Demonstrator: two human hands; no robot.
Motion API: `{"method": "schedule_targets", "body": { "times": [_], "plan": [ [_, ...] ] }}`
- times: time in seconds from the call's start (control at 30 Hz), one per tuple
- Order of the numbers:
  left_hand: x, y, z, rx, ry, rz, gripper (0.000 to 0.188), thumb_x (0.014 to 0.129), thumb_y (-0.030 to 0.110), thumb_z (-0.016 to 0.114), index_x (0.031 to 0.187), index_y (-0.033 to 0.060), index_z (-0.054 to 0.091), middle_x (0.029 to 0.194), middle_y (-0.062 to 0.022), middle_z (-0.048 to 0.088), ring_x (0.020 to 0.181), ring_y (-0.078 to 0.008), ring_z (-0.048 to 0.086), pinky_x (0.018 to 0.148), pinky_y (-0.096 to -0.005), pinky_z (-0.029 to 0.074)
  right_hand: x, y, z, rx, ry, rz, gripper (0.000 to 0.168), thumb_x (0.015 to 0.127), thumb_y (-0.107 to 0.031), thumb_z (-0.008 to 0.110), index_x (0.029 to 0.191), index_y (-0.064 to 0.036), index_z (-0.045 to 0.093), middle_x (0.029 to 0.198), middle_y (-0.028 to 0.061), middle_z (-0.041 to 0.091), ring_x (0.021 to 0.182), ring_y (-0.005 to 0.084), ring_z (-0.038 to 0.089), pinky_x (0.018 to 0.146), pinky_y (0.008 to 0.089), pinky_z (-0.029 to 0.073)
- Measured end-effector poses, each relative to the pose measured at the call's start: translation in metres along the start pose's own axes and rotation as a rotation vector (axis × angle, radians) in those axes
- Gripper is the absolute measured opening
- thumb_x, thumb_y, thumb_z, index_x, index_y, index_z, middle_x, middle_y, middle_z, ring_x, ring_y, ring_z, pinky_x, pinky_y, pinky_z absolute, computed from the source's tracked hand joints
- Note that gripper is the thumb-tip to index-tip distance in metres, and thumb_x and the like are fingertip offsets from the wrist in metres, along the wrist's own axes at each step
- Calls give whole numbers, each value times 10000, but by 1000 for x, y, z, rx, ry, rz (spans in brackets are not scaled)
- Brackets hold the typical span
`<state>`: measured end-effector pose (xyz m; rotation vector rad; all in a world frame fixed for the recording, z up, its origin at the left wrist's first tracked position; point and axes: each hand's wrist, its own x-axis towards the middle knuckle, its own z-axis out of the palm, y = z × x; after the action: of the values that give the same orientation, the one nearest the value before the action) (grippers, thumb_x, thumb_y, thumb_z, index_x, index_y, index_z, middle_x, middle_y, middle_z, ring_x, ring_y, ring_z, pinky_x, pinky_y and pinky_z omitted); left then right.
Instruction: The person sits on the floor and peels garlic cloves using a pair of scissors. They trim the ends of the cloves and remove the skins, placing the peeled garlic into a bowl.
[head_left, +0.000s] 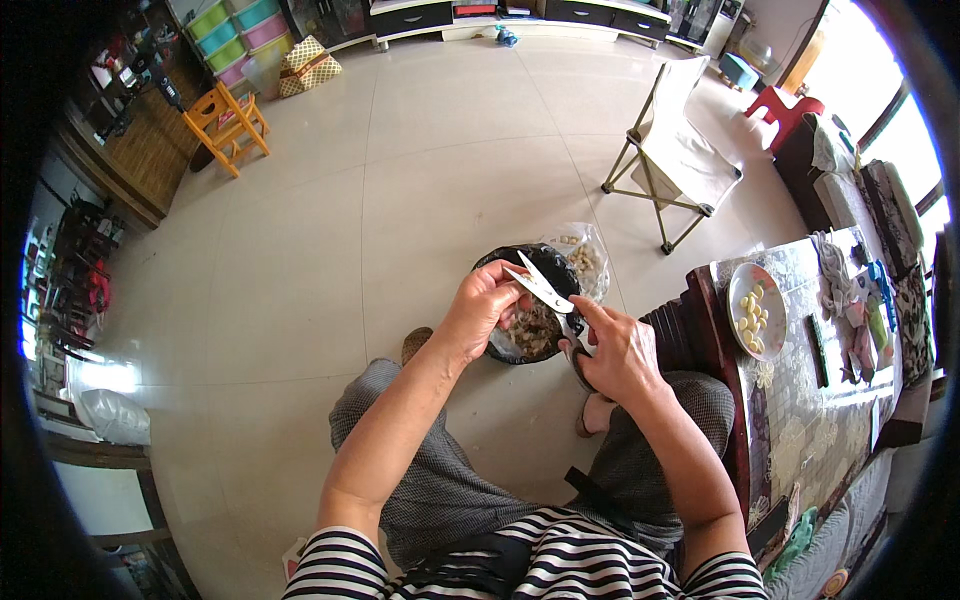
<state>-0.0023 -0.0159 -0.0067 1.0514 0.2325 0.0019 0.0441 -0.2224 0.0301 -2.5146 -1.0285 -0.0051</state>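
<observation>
In my right hand (619, 352) is a pair of scissors (551, 294), its blades parted and pointing up and left. My left hand (487, 304) has its fingers closed on a small pale piece (527, 279) beside the blades; its kind is mostly hidden. Both hands are over a round bin lined with a black plastic bag (499, 259), which holds brownish scraps (534, 330). Behind the bin lies a clear plastic bag (592, 255) with pale pieces that look like nuts or cloves. A plate (776, 300) of smooth pale cloves or kernels rests on the table to the right.
The table (795, 450) with a patterned cover stands close at my right, bearing cloths and a dark slim object (817, 349). A white folding chair (686, 142) stands ahead right. A small wooden chair (225, 127) and a checked bag (307, 67) are far left.
</observation>
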Motion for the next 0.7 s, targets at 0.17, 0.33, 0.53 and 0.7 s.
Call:
{"method": "schedule_targets", "body": {
  "times": [0.17, 0.33, 0.53, 0.7],
  "plan": [
    [-2, -5, -3, -40, 10, -22, 78, 897, 84, 556, 972, 92, 577, 755, -29, 607, 515, -23, 396, 482, -185, 344, -1, 4, 7, -12, 12, -28, 486, 730, -287, 749, 1155, -107, 597, 653, 66, 582, 598, 249, 603, 551, 353, 480],
    [-2, -7, -9, -126, -29, -81, 49, 905, 97, 561, 950, 88, 580, 741, -18, 577, 517, -16, 392, 484, -176, 348, -2, 6, 11, 11, 9, -35, 465, 744, -276, 741, 1149, -92, 608, 627, 77, 584, 567, 247, 599, 552, 350, 487],
    [-2, -2, -8, -271, -60, -163, 77, 908, 116, 578, 964, 65, 592, 741, -13, 568, 514, -17, 389, 476, -168, 340, -6, 5, 18, 318, -24, 123, 419, 734, -178, 770, 1106, -37, 639, 594, 70, 570, 504, 151, 519, 524, 285, 443],
    [-1, 4, -8, -238, -70, -172, 135, 907, 131, 591, 1020, 59, 604, 737, 2, 567, 511, -16, 388, 469, -165, 336, -12, 1, 19, 738, -126, 340, 447, 725, -150, 774, 1124, -15, 624, 592, 33, 543, 536, 81, 461, 522, 244, 407]
  ]
}}
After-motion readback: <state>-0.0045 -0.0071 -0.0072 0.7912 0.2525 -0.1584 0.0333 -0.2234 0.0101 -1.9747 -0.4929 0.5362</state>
